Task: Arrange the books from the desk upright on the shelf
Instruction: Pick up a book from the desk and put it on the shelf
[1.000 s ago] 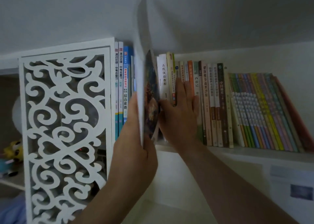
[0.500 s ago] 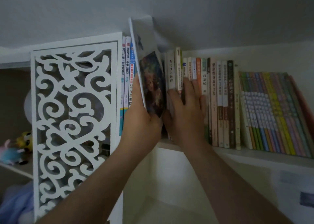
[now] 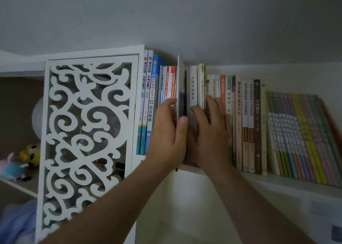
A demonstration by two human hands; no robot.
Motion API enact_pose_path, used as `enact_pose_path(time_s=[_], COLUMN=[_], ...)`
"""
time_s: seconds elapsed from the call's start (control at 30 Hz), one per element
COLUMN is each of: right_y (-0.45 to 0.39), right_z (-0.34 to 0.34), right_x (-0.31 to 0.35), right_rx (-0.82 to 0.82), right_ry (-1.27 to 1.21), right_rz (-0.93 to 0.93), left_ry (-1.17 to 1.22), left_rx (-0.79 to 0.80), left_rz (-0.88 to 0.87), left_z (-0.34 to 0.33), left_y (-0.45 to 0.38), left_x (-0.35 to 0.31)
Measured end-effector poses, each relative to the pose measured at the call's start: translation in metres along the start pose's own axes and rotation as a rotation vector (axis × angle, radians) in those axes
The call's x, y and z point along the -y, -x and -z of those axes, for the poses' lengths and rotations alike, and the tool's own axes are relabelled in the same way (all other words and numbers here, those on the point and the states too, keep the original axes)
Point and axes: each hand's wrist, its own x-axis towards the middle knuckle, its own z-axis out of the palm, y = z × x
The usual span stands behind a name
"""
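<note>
White shelf (image 3: 212,171) of upright books (image 3: 246,125) beneath grey wall (image 3: 166,17), fretwork panel (image 3: 87,132) alongside.

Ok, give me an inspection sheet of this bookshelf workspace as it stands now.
Surface: white shelf, carrying a row of books.
Job's things: thin book upright, partly slid into a gap in the row; colourful books at far right lean.
Clutter: plush toys on a lower shelf at left.
Hands: left hand grips the thin book; right hand presses flat on the spines beside the gap.
Cables: nothing seen.
Surroundings: white fretwork panel, grey wall.
</note>
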Motion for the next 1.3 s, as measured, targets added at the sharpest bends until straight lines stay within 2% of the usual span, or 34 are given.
enact_pose_path(time_s=[0.07, 0.2, 0.3, 0.5, 0.63, 0.8, 1.0, 1.17, 1.3], right_y=[-0.001, -0.002, -0.006, 0.004, 0.008, 0.005, 0.005, 0.006, 0.032], right_z=[0.006, 0.021, 0.026, 0.021, 0.009, -0.006, -0.009, -0.013, -0.002], right_x=[0.003, 0.004, 0.001, -0.002, 0.011, 0.021, 0.016, 0.019, 0.016], right_rx=[-0.002, -0.006, 0.004, 0.177, 0.127, 0.022, -0.022, 0.088, 0.231], right_ry=[-0.033, -0.101, -0.116, 0.110, 0.141, 0.111, 0.053, 0.237, 0.311], right_rz=[0.015, 0.051, 0.093, 0.098, 0.040, -0.042, -0.045, -0.050, 0.014], left_ry=[-0.038, -0.225, -0.161, -0.065, -0.193, -0.325, -0.382, -0.464, -0.323], left_rx=[-0.035, -0.046, -0.068, 0.117, 0.199, 0.201, 0.137, 0.118, 0.118], left_rz=[-0.061, -0.071, -0.013, 0.064, 0.007, -0.070, -0.022, -0.092, -0.155], left_z=[-0.008, -0.016, -0.018, 0.009, 0.020, 0.016, 0.011, 0.002, 0.000], left_y=[-0.008, -0.017, -0.019, -0.043, -0.058, -0.068, -0.069, -0.060, -0.007], left_x=[0.006, 0.019, 0.026, 0.027, 0.026, 0.025, 0.033, 0.024, 0.035])
